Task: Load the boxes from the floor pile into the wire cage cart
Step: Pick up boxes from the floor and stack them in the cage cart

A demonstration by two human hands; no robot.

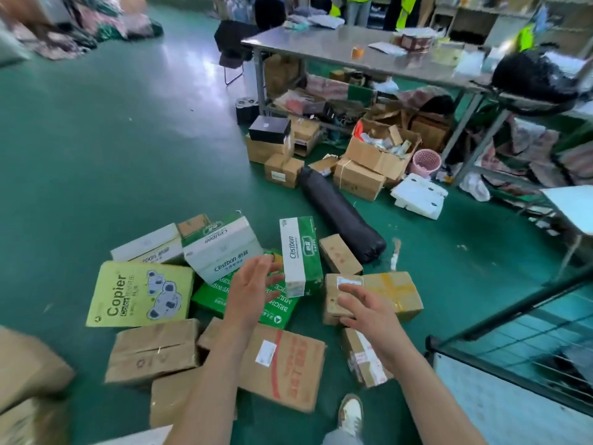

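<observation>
A pile of boxes lies on the green floor in front of me. In it are a yellow Copier box (141, 295), green-and-white Cestbon boxes (221, 248), an upright narrow Cestbon box (300, 252) and brown cartons (282, 367). My left hand (253, 290) hovers open above the pile, fingers spread, just left of the upright Cestbon box. My right hand (365, 309) is open too, over a brown taped box (391, 293). Neither hand holds anything. The wire cage cart (519, 345) stands at the lower right.
A black rolled bag (340, 213) lies beyond the pile. More cartons (362, 175) and a pink basket (425, 162) sit by a steel table (324, 49). People in yellow vests stand at the back. Open floor spreads to the left. My shoe (351, 412) is near the cart.
</observation>
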